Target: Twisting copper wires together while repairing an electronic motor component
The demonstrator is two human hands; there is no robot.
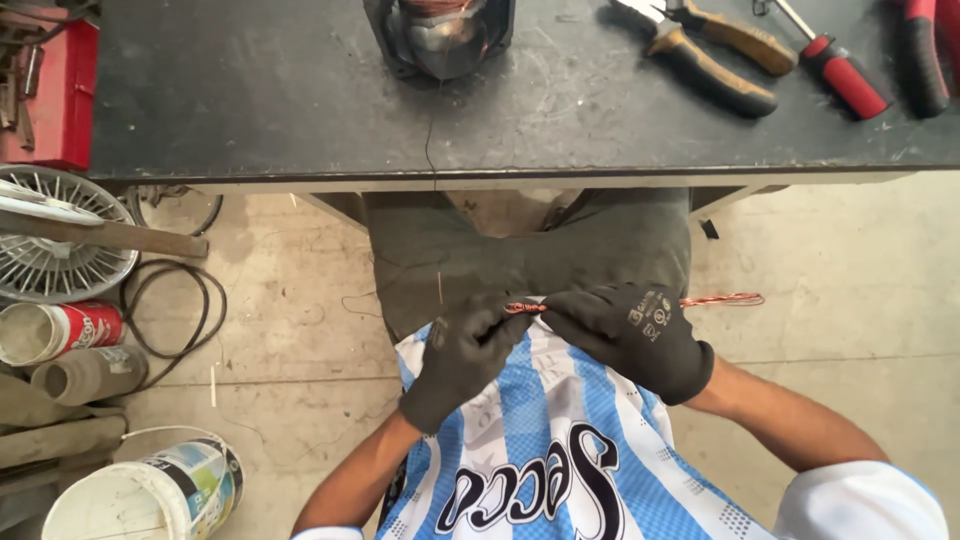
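Observation:
Both my hands wear black gloves and sit low over my lap, in front of a blue and white striped shirt. My left hand [462, 355] pinches one end of a twisted copper wire strand [722, 299]. My right hand [630, 335] closes around the same strand, which sticks out to the right past the glove. A thin dark wire [431, 150] runs from the lap up over the bench edge to a motor stator with copper windings [441, 35] on the dark workbench [280, 110].
Pliers [705, 50], a red-handled screwdriver [845, 75] and another red-handled tool [925, 55] lie on the bench at top right. A red toolbox [55, 90] is at top left. On the floor at left are a fan grille [55, 235], a cable loop [175, 310], cans and a white bucket [150, 490].

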